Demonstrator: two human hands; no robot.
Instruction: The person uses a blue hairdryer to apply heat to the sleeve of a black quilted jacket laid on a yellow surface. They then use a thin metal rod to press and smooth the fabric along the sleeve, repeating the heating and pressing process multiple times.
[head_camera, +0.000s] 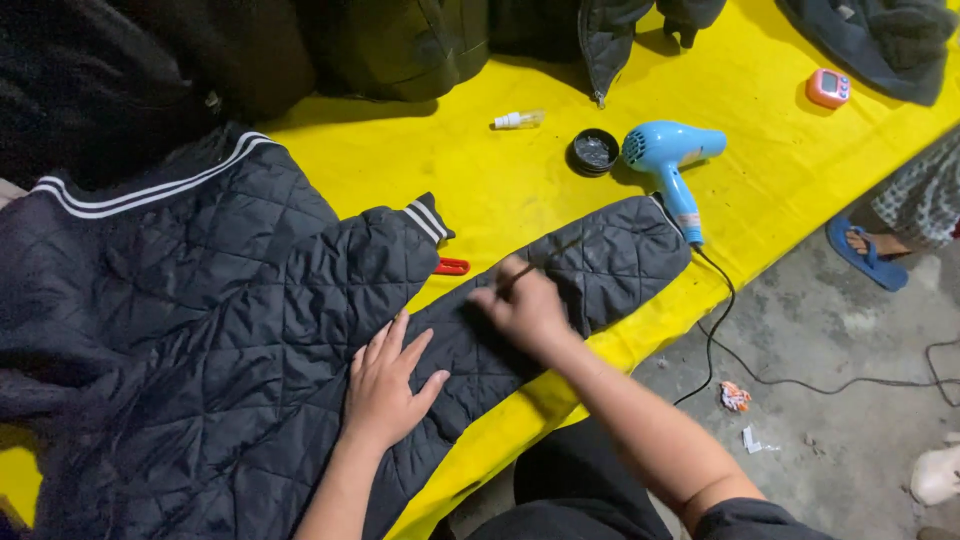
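One large yellow table cover (520, 190) carries everything noted here, and the dark quilted jacket (200, 330) lies spread across its near-left part, one sleeve (590, 260) stretched out toward the right edge. Judged by its puffed, stitched surface, the jacket is soft, light and limp; it would sag if lifted by one corner, so it is best held flat by pressing on the padded panel or gripped at the striped cuff. More dark garments (400, 40) are heaped along the far side of the jacket. Beyond the sleeve end lies a blue hair dryer (670, 165), its cord trailing off the table to the floor. Left hand (385, 385) rests open, palm down, fingers spread, pinning the sleeve near the jacket body. Right hand (525, 305) is clenched on a thin dark tool (535, 262), its tip on the sleeve; its kind cannot be told. Just beside the dryer sits a small round black tin (594, 152), then a small clear bottle (520, 120). A red object (452, 266) shows beside the other cuff.
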